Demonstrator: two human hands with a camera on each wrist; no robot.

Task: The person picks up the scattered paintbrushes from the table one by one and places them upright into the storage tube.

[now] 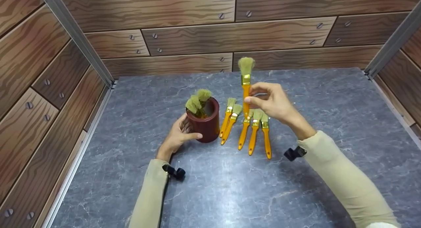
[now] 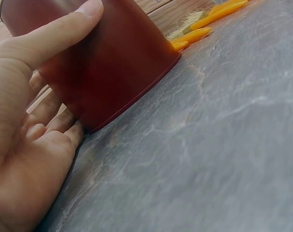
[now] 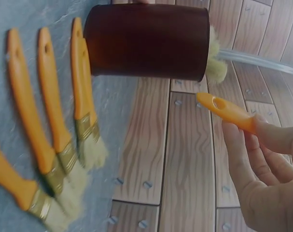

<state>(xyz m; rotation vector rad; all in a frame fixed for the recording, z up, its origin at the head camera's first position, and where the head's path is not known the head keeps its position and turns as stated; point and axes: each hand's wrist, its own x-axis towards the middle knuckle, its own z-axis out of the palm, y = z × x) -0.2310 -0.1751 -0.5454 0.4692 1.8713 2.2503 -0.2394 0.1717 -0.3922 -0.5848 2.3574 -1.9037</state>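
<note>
A dark red cylindrical cup (image 1: 206, 129) stands upright on the table, with pale bristle heads (image 1: 194, 103) of paintbrushes sticking out of its top. My left hand (image 1: 176, 136) holds the cup from the left, thumb on the near side and fingers round behind. Above the table and right of the cup, my right hand (image 1: 274, 101) pinches a paintbrush (image 1: 246, 93) by its orange handle, bristles up. In the right wrist view, the end of that handle (image 3: 228, 112) shows a hole and points towards the cup, apart from it.
Several loose paintbrushes lie right of the cup: a pair (image 1: 229, 124) close beside it and others (image 1: 253, 136) farther right, bristles away from me. The grey marbled table (image 1: 230, 188) is bounded by wood-patterned walls (image 1: 184, 43) and metal corner posts (image 1: 79, 37).
</note>
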